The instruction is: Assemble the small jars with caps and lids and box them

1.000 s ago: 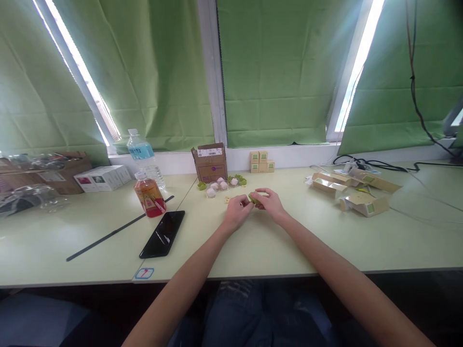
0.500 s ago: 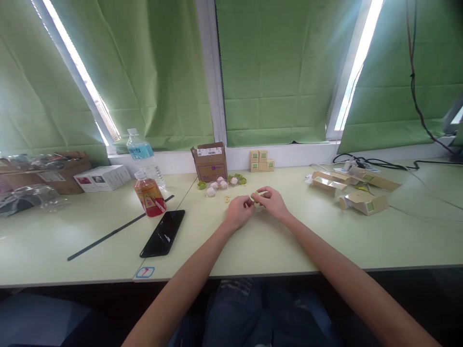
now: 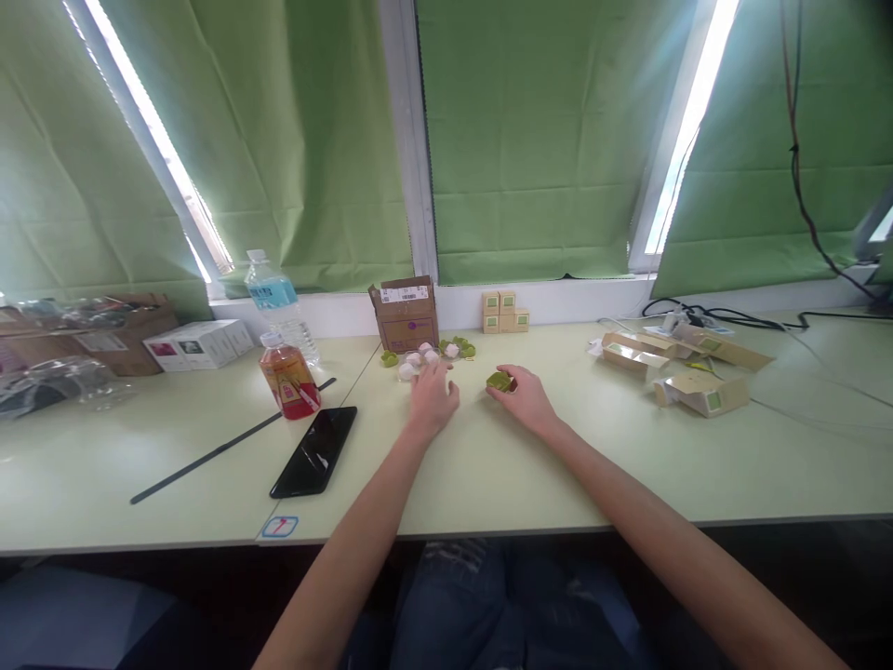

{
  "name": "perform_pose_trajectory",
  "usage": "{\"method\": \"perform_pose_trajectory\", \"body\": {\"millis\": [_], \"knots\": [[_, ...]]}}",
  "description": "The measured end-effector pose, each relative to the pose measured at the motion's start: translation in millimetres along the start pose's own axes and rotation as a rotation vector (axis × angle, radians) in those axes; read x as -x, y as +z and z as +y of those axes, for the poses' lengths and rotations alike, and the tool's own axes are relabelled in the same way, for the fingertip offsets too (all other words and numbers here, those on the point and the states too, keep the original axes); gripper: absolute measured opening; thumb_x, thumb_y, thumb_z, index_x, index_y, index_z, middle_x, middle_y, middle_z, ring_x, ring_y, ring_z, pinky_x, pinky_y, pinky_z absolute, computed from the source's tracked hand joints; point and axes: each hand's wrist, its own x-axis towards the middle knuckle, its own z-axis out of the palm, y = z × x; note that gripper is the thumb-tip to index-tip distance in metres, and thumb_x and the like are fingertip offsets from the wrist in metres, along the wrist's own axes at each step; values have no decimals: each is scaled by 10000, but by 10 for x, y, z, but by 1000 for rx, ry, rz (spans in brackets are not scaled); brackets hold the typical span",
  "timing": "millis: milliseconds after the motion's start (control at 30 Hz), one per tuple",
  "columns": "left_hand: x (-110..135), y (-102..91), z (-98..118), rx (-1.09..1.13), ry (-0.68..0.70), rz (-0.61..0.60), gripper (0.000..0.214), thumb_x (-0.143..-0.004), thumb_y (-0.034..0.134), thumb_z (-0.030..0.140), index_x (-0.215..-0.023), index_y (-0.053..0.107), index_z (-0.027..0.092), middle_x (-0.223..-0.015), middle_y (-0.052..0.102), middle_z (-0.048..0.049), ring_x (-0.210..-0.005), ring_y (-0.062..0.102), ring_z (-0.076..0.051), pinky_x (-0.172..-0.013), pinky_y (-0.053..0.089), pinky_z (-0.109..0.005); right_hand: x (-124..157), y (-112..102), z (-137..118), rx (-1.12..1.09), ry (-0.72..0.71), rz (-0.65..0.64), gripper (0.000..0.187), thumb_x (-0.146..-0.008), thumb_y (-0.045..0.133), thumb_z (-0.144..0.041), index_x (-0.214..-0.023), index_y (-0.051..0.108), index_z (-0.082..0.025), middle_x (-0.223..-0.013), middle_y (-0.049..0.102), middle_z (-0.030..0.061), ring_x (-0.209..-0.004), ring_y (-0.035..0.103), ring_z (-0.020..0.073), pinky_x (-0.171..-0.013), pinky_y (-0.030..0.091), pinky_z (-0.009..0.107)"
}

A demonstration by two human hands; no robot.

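Observation:
My right hand [image 3: 525, 398] grips a small green leafy-looking cup [image 3: 498, 381] between thumb and fingers, just over the table. My left hand [image 3: 433, 400] reaches forward with its fingers apart, at the near edge of a group of small pale pink balls [image 3: 414, 359]. It covers the spot where small yellow pieces lay, and whether its fingertips touch anything is hidden. More green cups [image 3: 467, 350] lie behind, some with a pink ball in them. One green cup [image 3: 389, 358] sits apart on the left.
Behind the balls stands an open brown carton [image 3: 408, 326]; small tan boxes [image 3: 491, 323] are stacked beside it. On the left are a black phone [image 3: 315, 452], a red drink bottle [image 3: 289, 377], a water bottle [image 3: 297, 326] and a dark strip [image 3: 209, 456]. Opened tan boxes [image 3: 704, 395] and cables lie right.
My hands were together on the green cup. The left has let go and moved left and forward to the pink balls; the right stays in place, still holding the cup.

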Motion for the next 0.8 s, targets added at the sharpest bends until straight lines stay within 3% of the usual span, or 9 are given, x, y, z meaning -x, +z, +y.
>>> {"method": "perform_pose_trajectory", "body": {"millis": [133, 267, 400, 500, 633, 733, 800], "knots": [[-80, -121, -330, -121, -182, 90, 302, -926, 523, 226, -1215, 607, 197, -1286, 632, -148, -1240, 538, -343, -1017, 431, -489, 13, -8, 5, 12, 4, -14, 523, -829, 696, -345, -1314, 649, -155, -1185, 680, 123, -971, 627, 244, -911, 527, 405], [-131, -137, -535, -135, -254, 107, 427, -923, 535, 280, -1344, 555, 214, -1475, 517, -165, -1371, 449, -361, -1062, 429, -506, 18, 17, 11, 7, 3, -37, 550, -822, 706, -327, -1345, 627, -178, -1268, 666, 114, -1054, 618, 257, -965, 512, 416], [-171, -81, -659, -89, -275, -4, 637, -916, 562, 311, -1520, 389, 205, -1638, 332, -172, -1478, 341, -369, -1118, 399, -528, 17, 39, 32, 26, -41, -77, 502, -814, 713, -280, -1301, 648, -181, -1250, 678, 110, -1070, 621, 256, -1001, 494, 423], [-179, -89, -705, -61, -273, -80, 600, -911, 568, 274, -1492, 426, 218, -1563, 436, -166, -1399, 449, -348, -1100, 422, -489, 19, 38, 35, 26, -54, -89, 476, -817, 712, -268, -1282, 656, -179, -1240, 685, 113, -1079, 622, 260, -1007, 492, 427], [-172, -172, -651, -116, -257, -41, 383, -900, 624, 351, -1251, 617, 199, -1332, 570, -170, -1297, 506, -349, -1060, 433, -476, 15, 28, 28, 12, -38, -94, 476, -820, 712, -271, -1283, 653, -177, -1247, 681, 114, -1091, 618, 264, -1000, 498, 426], [-163, -198, -585, -96, -221, -51, 480, -837, 708, 451, -1242, 609, 214, -1319, 560, -152, -1298, 489, -359, -1065, 422, -490, 3, 26, 34, 14, -35, -89, 478, -817, 715, -265, -1282, 651, -174, -1251, 678, 114, -1087, 621, 262, -1004, 493, 424], [-159, -186, -559, -21, -165, -84, 520, -828, 712, 389, -1302, 568, 229, -1354, 552, -136, -1302, 495, -335, -1071, 432, -450, -4, 27, 44, 13, -30, -86, 476, -819, 712, -264, -1281, 650, -173, -1259, 674, 118, -1080, 624, 259, -1001, 493, 421]]}}
